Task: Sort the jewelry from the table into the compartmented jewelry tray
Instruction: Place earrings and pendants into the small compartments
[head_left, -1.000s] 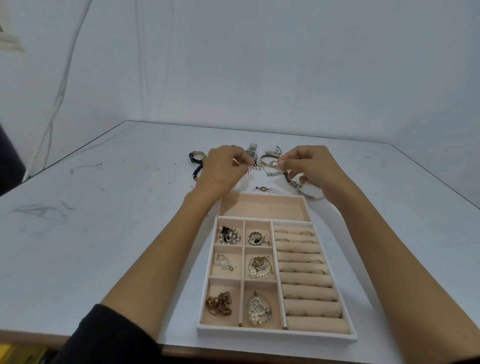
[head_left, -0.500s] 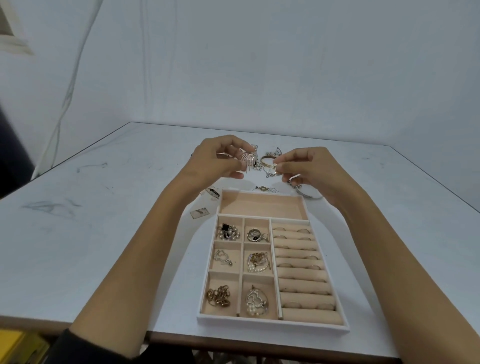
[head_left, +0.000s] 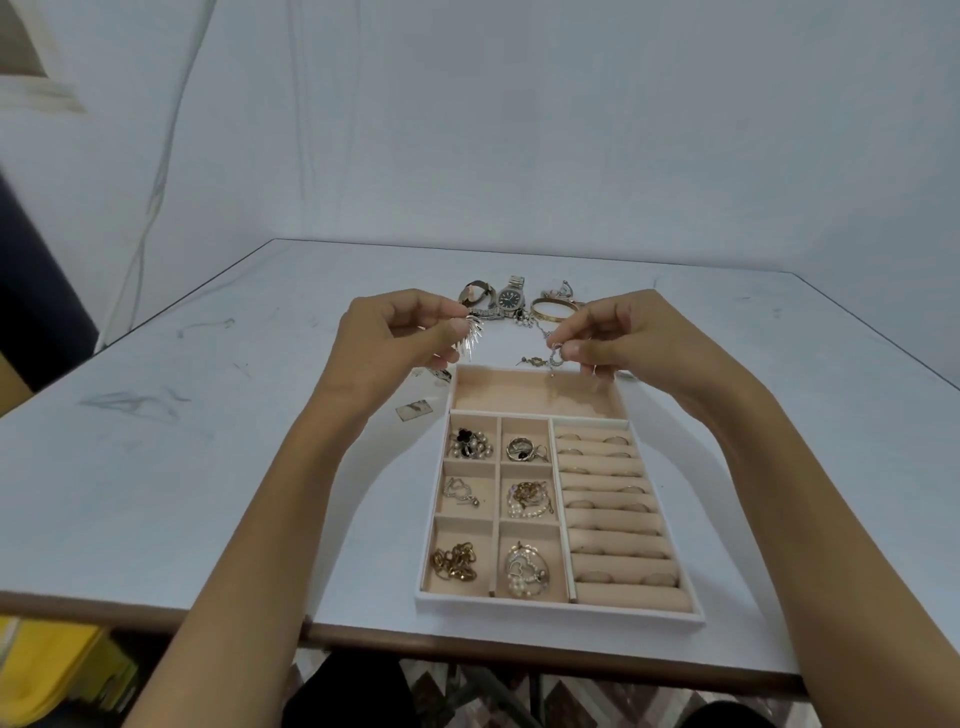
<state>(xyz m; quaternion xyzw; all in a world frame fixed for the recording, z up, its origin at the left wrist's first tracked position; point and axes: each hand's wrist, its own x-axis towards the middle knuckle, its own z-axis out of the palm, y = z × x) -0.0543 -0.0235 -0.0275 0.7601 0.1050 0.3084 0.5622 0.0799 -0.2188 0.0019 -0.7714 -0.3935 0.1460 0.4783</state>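
Note:
A white jewelry tray (head_left: 558, 612) with beige compartments lies near the table's front edge; small compartments hold chains, pearls and rings, and ring rolls fill its right side. Its long far compartment (head_left: 519, 397) holds nothing. My left hand (head_left: 400, 332) pinches a silver fan-shaped earring (head_left: 470, 338) above the tray's far left corner. My right hand (head_left: 618, 338) pinches a small silver hoop earring (head_left: 555, 356) over the far compartment. Behind the hands lie watches (head_left: 509, 299), a gold bangle (head_left: 553, 308) and another earring (head_left: 532, 360).
A small card (head_left: 414, 409) lies on the table left of the tray. The table's front edge (head_left: 156, 613) runs just below the tray, with a yellow object (head_left: 47, 670) beneath at the left. A white wall stands behind the table.
Both hands have lifted from the jewelry pile toward the tray, each now holding an earring. The watches behind them have come into sight.

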